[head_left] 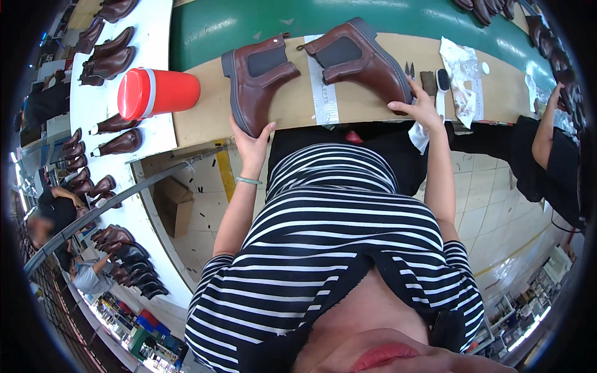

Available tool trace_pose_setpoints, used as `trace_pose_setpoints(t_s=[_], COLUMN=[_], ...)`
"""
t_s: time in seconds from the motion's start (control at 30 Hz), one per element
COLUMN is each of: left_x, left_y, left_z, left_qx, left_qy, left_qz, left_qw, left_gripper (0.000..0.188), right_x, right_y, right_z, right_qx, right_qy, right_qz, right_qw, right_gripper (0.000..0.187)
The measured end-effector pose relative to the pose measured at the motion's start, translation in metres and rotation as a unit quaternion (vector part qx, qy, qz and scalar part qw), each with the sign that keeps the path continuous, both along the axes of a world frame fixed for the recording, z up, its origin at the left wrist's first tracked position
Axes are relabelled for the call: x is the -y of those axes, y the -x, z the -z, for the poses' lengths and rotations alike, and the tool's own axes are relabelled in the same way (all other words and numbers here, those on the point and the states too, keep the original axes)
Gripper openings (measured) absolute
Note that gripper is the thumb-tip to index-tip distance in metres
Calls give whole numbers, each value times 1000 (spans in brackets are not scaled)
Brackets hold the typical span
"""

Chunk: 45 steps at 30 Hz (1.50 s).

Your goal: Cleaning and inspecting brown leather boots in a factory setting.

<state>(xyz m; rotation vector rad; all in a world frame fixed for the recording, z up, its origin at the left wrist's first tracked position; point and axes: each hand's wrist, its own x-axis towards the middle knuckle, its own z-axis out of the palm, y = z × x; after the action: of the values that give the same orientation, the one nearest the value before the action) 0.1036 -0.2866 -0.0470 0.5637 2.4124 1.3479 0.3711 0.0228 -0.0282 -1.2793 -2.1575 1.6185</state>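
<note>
Left hand (252,146) first: it cups the near end of a brown leather Chelsea boot (254,102), thumb on the right of the toe, fingers along the sole side. Over to the right hand (423,112), which pinches the toe of a matching Chelsea boot (367,68), thumb at the near edge, fingertips over the sole. How firmly either squeezes, I can't tell.

And here's the key relation, I'd judge: both toes point near, straight into the hands, while the heels sit far. Each boot lies on its side straight ahead of the torso, soles facing outward, ankle openings turned towards one another with a gap between. The left one's long axis runs almost straight far to near; the right one's slants from far left to near right. Each hand is nearest its own boot; no crossing over.

Outward now, across the tan work board (289,102): just right of the right boot sit a pointed dark tool (408,68), a brown block (428,81), a white-handled brush (442,81) and a crumpled white cloth (460,81). Left, there's a red jug (171,90); on the far side, a green surface (261,18).
</note>
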Motion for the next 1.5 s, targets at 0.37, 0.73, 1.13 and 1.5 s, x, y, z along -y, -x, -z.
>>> trace_pose_setpoints(t_s=[0.37,0.73,1.13,1.5], left_x=[2,-24,-40,-42], left_y=[8,10,10,10], left_z=[-7,55,72,37], left_qx=[190,736,746,710], left_qy=[-210,-543,-481,-474], left_qz=[-74,51,148,186], left_qw=[956,402,437,488], left_gripper=[84,58,62,55], right_x=[-5,32,42,73], right_y=[-2,15,3,65], right_z=[8,39,31,-90], right_qx=[-119,-482,-116,-241], right_qy=[295,534,371,88], right_qz=[77,-15,130,-42], right_qw=[945,694,912,966], right_gripper=[34,60,59,37])
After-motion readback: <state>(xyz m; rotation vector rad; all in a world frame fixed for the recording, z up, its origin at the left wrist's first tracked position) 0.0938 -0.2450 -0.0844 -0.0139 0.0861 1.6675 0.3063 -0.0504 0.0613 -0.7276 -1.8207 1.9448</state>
